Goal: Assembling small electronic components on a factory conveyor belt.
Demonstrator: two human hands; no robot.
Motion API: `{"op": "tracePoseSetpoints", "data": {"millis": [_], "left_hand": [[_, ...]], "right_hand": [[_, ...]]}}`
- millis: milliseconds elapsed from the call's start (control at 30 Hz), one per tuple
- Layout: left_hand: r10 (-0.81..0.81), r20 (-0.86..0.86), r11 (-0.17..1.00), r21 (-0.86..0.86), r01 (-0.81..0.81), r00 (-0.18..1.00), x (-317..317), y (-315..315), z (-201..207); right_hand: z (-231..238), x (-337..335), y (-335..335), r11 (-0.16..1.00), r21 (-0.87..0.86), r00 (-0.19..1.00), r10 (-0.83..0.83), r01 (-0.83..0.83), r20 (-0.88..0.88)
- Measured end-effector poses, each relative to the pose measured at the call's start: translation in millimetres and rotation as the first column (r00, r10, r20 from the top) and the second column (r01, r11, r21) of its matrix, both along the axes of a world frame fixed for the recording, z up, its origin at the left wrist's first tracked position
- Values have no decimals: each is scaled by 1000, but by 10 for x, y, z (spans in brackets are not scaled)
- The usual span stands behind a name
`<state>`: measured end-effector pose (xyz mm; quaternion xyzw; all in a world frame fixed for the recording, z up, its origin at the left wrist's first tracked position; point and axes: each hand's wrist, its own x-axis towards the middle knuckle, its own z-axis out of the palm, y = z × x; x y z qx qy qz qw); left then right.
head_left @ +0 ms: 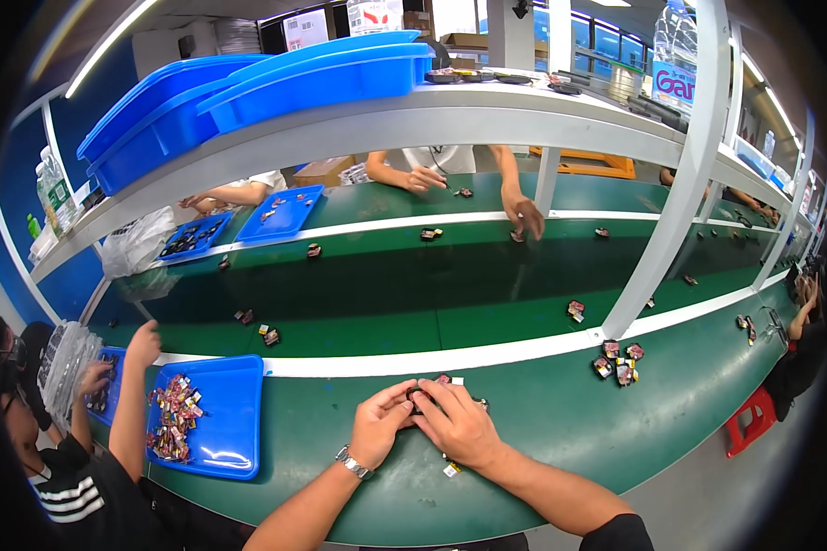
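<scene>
My left hand (pixel 380 426), with a metal watch at the wrist, and my right hand (pixel 461 428) meet over the green work surface. The fingers of both are closed around a small black rounded part (pixel 415 399), mostly hidden by fingertips and thumbs. Just beyond my fingers lies a small assembly (pixel 445 378) with a reddish and white face. A yellow-and-white piece (pixel 451 469) shows below my right hand, partly covered by it. To my left stands a blue tray (pixel 255 413) with a heap of small red, yellow and white parts (pixel 176 413).
Several small assemblies (pixel 619 365) cluster on the bench to my right. Beyond a white rail (pixel 487 356), more lie scattered on a green belt (pixel 368 285). A shelf post (pixel 657 220) rises at right. Other people's hands (pixel 524 217) work across the belt and at left (pixel 141 345).
</scene>
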<state>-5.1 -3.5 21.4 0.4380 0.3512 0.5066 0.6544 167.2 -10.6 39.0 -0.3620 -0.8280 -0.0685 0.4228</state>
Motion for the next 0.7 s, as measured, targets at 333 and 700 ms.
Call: {"op": "tracePoseSetpoints", "data": {"millis": [333,700], "left_hand": [[97,-184,992,96,-80,978,80,-25,-6],[208,-290,969,193,-156,934,97,-37,-52]], "right_hand": [[-87,-71,73,981,-185,916,-20,-59,-400],[-98,-111,4,954,-277,894,-20,-117,-448]]}}
